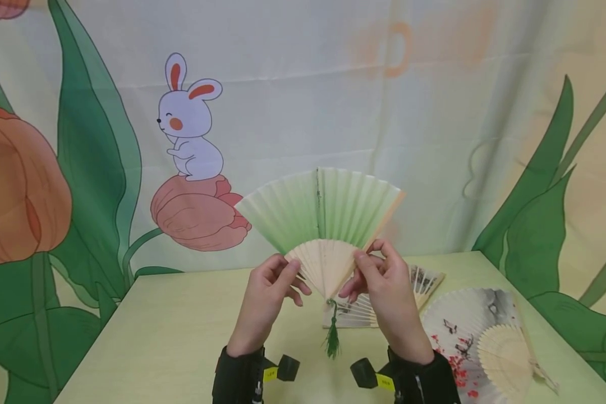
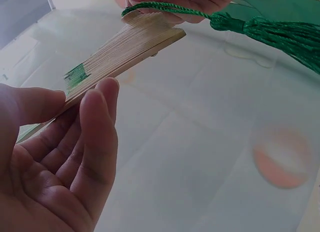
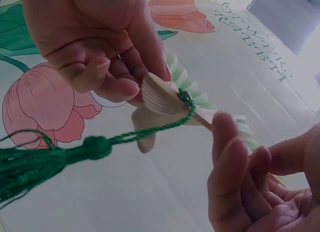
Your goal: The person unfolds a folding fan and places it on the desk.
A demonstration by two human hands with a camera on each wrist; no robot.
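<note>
A green folding fan [image 1: 353, 207] with pale wooden ribs is spread upright above the table. My left hand [image 1: 267, 297] pinches its left edge between thumb and fingers, while my right hand [image 1: 391, 292] pinches the opposite edge. From the pivot at the bottom hangs a green tassel [image 1: 332, 336]. Seen by the left wrist camera, the ribs [image 2: 120, 54] run edge-on from my left thumb and fingers toward the pivot. The right wrist view shows the tassel cord [image 3: 150, 132] looped at the pivot, between both hands.
Behind my right hand, a fan with a dark printed picture [image 1: 426, 280] lies partly open on the table [image 1: 171, 331]. At the right lies an open white fan [image 1: 467, 314] with red blossoms and a pale rib section. A printed cloth [image 1: 293, 101] hangs behind the table.
</note>
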